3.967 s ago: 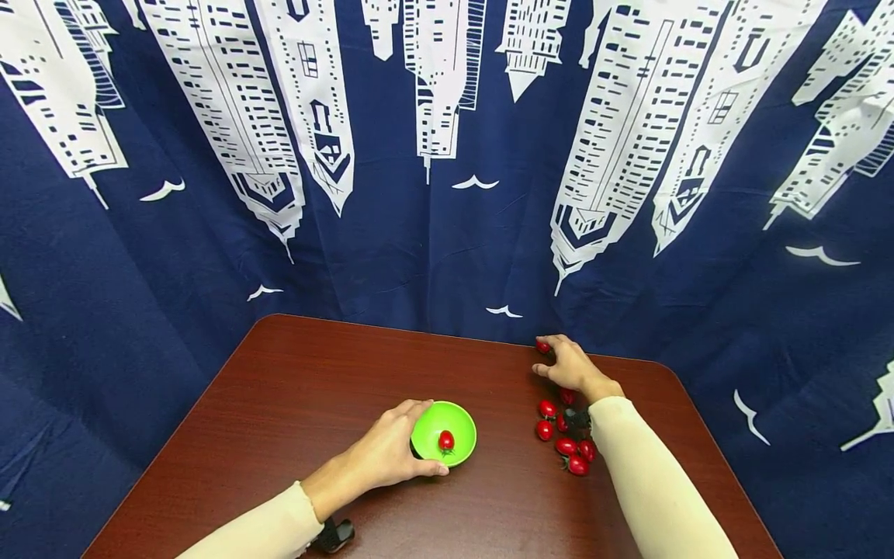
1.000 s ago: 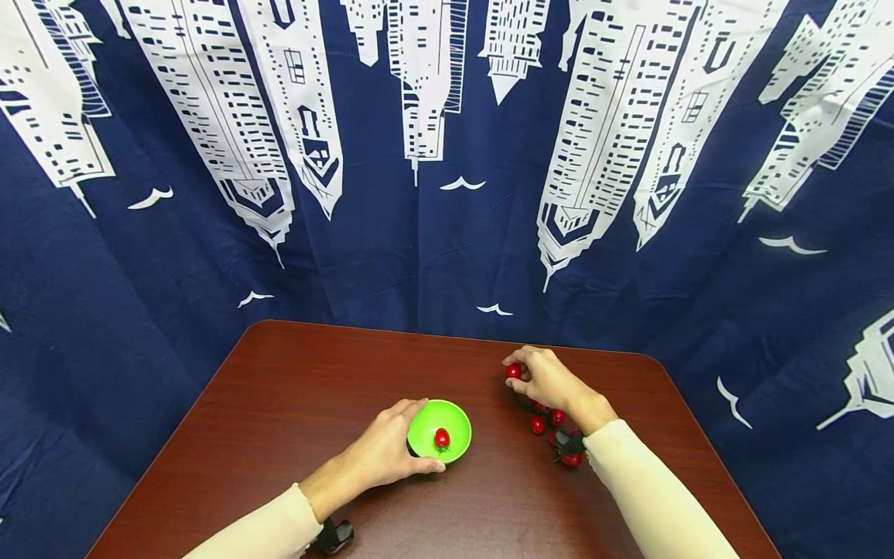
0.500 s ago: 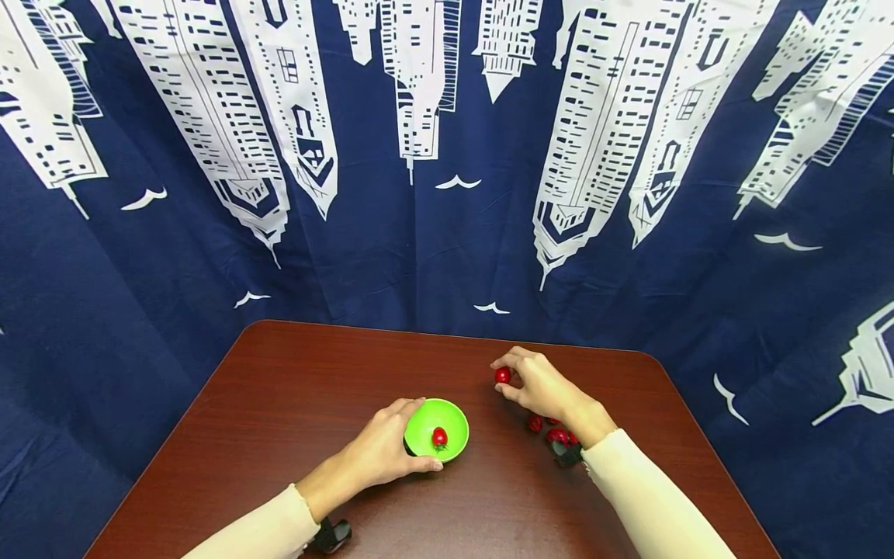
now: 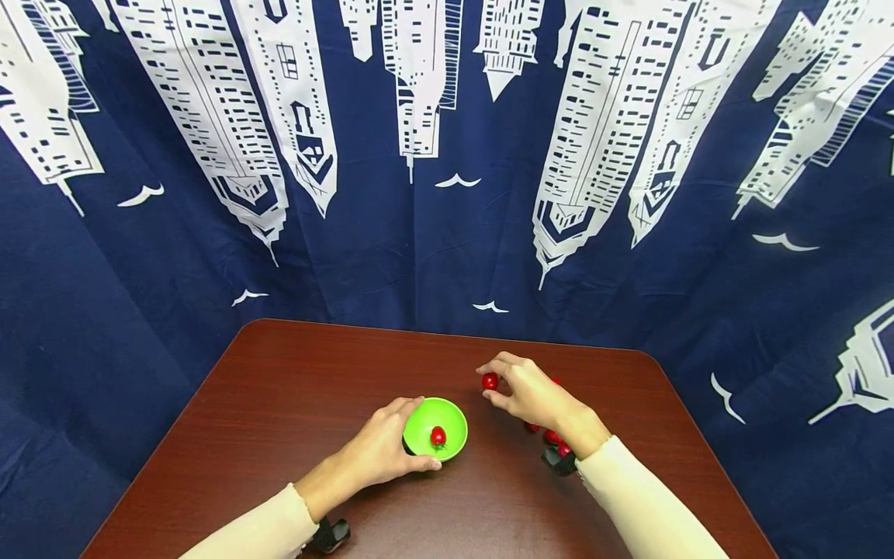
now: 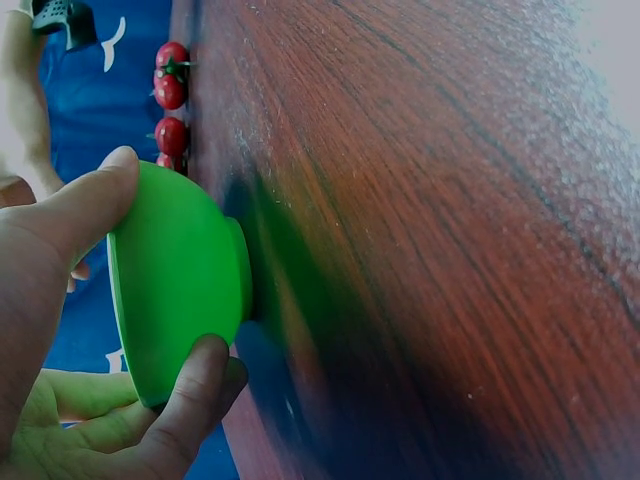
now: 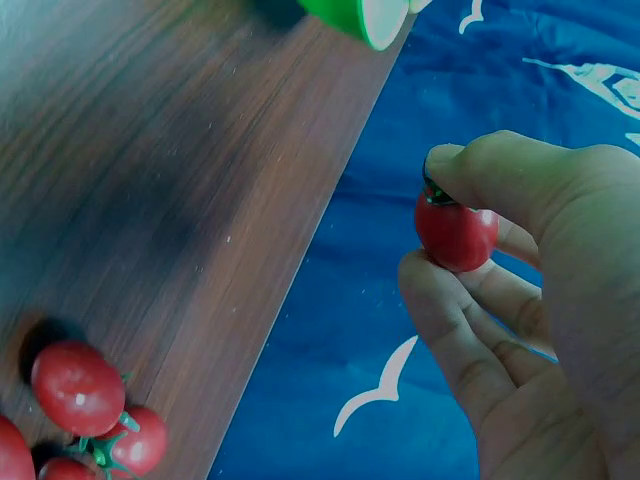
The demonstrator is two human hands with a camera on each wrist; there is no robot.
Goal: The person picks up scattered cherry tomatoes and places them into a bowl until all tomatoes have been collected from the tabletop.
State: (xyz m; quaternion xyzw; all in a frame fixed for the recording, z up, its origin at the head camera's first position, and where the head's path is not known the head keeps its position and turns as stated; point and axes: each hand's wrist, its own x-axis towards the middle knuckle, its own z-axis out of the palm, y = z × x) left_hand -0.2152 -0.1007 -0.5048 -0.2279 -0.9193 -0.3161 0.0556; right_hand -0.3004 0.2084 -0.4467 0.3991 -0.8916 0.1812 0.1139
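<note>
The left hand [image 4: 380, 453] curls its fingers round the green bowl [image 4: 436, 429], which stands near the middle of the table [image 4: 293, 388] and already holds one cherry tomato [image 4: 438, 437]. Just right of it, the right hand [image 4: 531, 394] pinches another cherry tomato [image 4: 490, 381] above the table. Several loose tomatoes [image 6: 80, 390] lie toward the right edge, not yet in the bowl.

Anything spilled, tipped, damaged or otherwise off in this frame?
Nothing stands out. The green bowl sits upright in the left hand with one tomato inside; the right hand pinches another tomato, the loose tomatoes lying whole on the table.
</note>
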